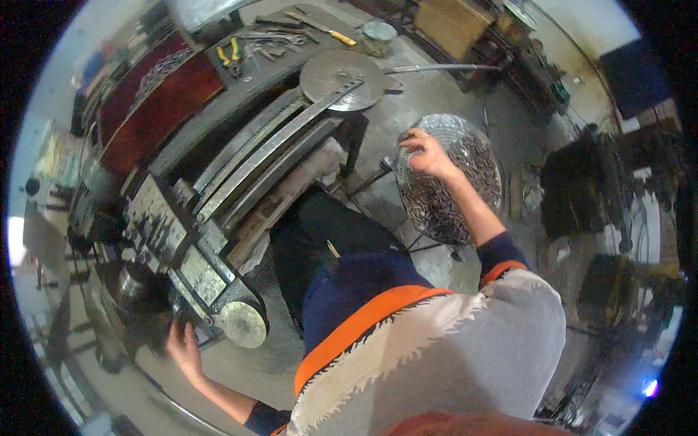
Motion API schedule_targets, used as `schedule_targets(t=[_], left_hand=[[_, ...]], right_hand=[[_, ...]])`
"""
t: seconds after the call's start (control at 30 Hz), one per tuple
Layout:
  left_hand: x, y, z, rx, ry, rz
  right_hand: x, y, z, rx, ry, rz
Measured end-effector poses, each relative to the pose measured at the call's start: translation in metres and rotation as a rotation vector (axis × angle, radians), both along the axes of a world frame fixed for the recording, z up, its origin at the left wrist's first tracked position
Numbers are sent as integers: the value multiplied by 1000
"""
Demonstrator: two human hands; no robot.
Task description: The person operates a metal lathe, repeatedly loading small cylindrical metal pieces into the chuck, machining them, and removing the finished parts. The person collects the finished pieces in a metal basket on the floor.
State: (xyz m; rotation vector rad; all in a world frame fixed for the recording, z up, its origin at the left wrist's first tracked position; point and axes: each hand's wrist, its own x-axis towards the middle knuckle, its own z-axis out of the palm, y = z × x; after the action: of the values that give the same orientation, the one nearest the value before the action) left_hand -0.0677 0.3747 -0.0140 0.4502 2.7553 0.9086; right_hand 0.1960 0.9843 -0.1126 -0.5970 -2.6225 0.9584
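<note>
My right hand (428, 152), fingers bent, is over the upper left part of a round metal basin (410, 204) that holds many small dark metal parts (475, 169). Whether anything is between its fingers cannot be told. My left hand (184, 349) is at the lower left, beside the end of a machine (204, 272) and near its pale round pulley cover (244, 324); its fingertips are blurred against dark machine parts. From the machine a long flat steel bar (278, 144) runs up to a round metal disc (342, 82), where it is fastened.
A workbench carries a yellow-handled file (342, 37), yellow-handled pliers (229, 52), wrenches (278, 39) and a glass jar (379, 37). A dark red bin (163, 103) stands at the upper left. Beyond the disc extends a metal rod (441, 68). Dark machinery stands at the right.
</note>
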Motion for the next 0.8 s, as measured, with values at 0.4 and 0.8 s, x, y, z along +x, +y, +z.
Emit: schedule_targets(t=[0.4,0.8], left_hand=[[24,175,77,302,304,-384],[15,122,38,529,310,-215]], right_hand=[[-178,-215,136,-103,450,961],[-237,-278,158,-30,252,1287]])
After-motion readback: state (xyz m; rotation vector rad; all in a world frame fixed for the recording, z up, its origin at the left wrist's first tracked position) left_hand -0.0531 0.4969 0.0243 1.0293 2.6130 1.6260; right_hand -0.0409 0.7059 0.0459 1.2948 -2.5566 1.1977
